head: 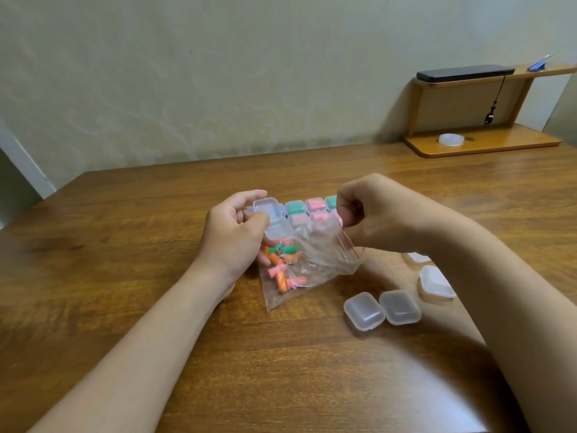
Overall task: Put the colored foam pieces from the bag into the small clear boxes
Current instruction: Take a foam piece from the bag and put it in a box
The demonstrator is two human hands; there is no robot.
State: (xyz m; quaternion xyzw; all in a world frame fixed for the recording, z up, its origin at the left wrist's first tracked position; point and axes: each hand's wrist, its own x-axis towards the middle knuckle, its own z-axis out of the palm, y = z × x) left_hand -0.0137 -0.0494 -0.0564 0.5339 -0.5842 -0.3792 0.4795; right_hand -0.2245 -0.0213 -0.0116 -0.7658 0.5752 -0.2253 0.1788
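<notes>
Foam pieces (282,264) – orange, pink and green, most of them short rods – lie heaped in the lower left part of a clear bag (315,260), pointing every which way. The bag hangs tilted above the worktop (125,245). Its long axis runs from a bottom corner near the person, down and left, up to its mouth with the red strip, which points up and right.

The right hand (371,210) pinches the bag's upper edge just by that red strip, fingers curled tight. The left hand (232,235) grips a small open box (271,218) between thumb and fingers – lid tipped up and away, tray toward the bag – and its lower fingers lie against the bag's left side.

Just behind both hands, filled boxes (307,207) sit in two rows, showing green and pink through their lids. To the right, near the right forearm, closed empty boxes (382,309) lie on the worktop, two of them side by side and touching.

Far back on the right stands a wooden shelf (480,148) with a roll of tape (451,139) on its base.
</notes>
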